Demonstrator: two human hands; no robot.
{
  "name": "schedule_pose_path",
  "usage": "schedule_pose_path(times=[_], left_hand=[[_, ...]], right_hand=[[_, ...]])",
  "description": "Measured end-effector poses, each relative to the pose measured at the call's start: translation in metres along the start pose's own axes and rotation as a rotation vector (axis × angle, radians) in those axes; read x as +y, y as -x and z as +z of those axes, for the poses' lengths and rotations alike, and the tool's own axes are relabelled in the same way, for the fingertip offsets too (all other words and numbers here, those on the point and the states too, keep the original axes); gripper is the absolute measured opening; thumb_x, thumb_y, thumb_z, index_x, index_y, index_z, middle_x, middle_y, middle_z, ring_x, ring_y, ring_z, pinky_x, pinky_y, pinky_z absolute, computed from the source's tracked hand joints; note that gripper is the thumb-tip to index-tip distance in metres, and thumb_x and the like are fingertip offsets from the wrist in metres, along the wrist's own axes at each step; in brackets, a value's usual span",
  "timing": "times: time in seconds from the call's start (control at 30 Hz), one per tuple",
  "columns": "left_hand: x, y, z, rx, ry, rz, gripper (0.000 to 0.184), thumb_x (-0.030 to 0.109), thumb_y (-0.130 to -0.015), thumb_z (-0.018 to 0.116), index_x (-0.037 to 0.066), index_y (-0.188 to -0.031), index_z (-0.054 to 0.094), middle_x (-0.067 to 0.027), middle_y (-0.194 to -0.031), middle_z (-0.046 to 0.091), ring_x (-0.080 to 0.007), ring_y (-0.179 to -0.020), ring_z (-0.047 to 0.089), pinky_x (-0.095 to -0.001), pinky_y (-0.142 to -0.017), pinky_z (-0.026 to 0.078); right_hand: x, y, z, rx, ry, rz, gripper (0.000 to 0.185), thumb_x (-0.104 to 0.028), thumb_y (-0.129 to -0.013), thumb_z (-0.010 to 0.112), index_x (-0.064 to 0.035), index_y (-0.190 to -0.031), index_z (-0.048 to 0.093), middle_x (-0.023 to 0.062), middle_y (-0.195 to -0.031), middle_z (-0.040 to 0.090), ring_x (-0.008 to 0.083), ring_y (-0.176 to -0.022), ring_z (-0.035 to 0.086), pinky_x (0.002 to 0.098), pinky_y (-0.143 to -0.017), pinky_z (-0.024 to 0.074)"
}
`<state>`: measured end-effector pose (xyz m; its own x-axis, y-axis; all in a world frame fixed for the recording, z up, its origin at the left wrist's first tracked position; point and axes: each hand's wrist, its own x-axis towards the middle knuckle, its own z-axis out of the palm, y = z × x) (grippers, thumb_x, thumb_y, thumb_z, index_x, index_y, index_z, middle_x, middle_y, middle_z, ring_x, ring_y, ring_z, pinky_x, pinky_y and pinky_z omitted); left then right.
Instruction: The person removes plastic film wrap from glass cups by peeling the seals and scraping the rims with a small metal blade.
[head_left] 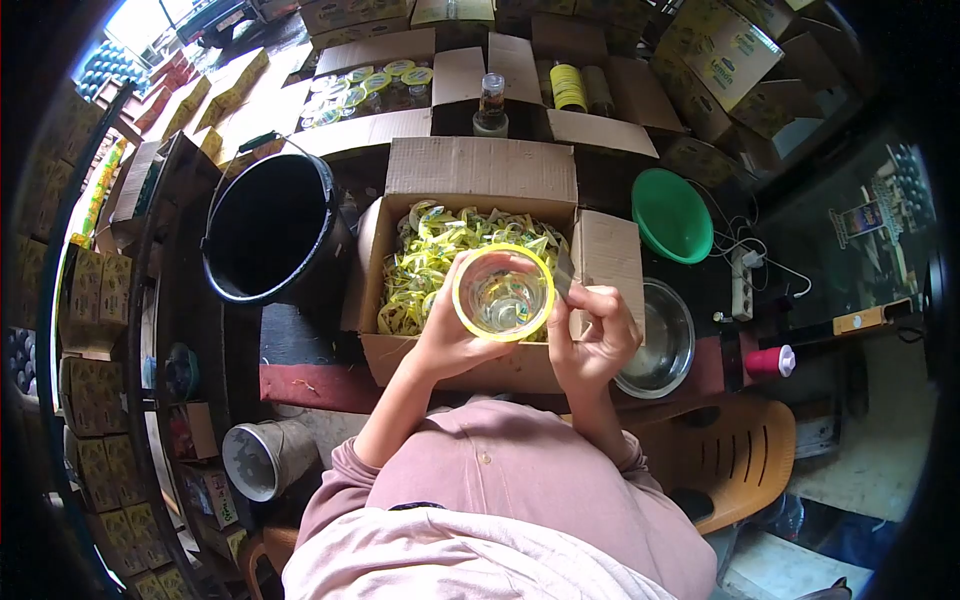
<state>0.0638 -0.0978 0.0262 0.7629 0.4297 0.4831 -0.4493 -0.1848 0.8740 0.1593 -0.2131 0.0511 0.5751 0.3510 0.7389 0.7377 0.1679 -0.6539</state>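
Note:
My left hand (447,325) is wrapped around a clear cup with a yellow rim (502,335), tipped so that I look down into its mouth. Close to the right side of that rim, my right hand (600,335) is pinched on a thin, flat greyish piece (564,270); it is too small to tell what it is. Both hands are above an open cardboard box (480,168), which is filled with curled yellow and clear plastic strips (425,250).
A black bucket (215,250) stands left of the box. On the right are a green basin (640,215), a metal bowl (685,350), a power strip (741,285) and a pink thread spool (765,362). Behind, a carton holds yellow-lidded cups (365,85), beside a glass jar (491,95).

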Motion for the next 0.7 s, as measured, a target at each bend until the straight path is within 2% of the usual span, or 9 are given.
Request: schedule_pose_path(times=[0.2, 0.3, 0.5, 0.7], left_hand=[[-0.004, 0.004, 0.004, 0.090, 0.065, -0.020, 0.070, 0.005, -0.061, 0.069, 0.001, -0.121, 0.034, -0.0114, -0.117, 0.043, -0.0209, -0.110, 0.045, -0.0347, -0.094, 0.037], [0.004, 0.003, 0.000, 0.019, -0.051, -0.036, 0.068, 0.005, -0.062, 0.069, 0.001, -0.120, 0.034, -0.0113, -0.115, 0.045, -0.0207, -0.107, 0.047, -0.0341, -0.092, 0.039], [0.013, 0.001, -0.004, -0.036, -0.046, -0.063, 0.066, 0.006, -0.061, 0.070, 0.001, -0.118, 0.037, -0.0113, -0.111, 0.047, -0.0207, -0.105, 0.048, -0.0329, -0.091, 0.040], [0.017, 0.000, -0.007, -0.097, -0.168, -0.026, 0.063, 0.008, -0.060, 0.070, 0.000, -0.115, 0.041, -0.0111, -0.106, 0.049, -0.0199, -0.100, 0.051, -0.0324, -0.088, 0.041]], right_hand=[[-0.003, 0.005, 0.001, -0.024, 0.050, -0.091, 0.020, 0.008, -0.065, 0.064, -0.0004, -0.081, 0.055, 0.0081, -0.070, 0.056, 0.0153, -0.062, 0.055, 0.0237, -0.054, 0.0435], [-0.004, 0.004, 0.002, -0.031, 0.084, -0.113, 0.020, 0.008, -0.065, 0.064, -0.0007, -0.081, 0.056, 0.0089, -0.071, 0.057, 0.0170, -0.062, 0.056, 0.0246, -0.054, 0.0442], [-0.003, 0.003, 0.001, -0.018, 0.056, -0.092, 0.021, 0.007, -0.063, 0.066, -0.0043, -0.081, 0.060, 0.0080, -0.068, 0.059, 0.0173, -0.059, 0.059, 0.0260, -0.055, 0.0473], [-0.004, 0.001, -0.001, -0.030, 0.077, -0.103, 0.023, 0.008, -0.062, 0.064, -0.0045, -0.081, 0.060, 0.0081, -0.068, 0.059, 0.0176, -0.060, 0.059, 0.0264, -0.056, 0.0475]])
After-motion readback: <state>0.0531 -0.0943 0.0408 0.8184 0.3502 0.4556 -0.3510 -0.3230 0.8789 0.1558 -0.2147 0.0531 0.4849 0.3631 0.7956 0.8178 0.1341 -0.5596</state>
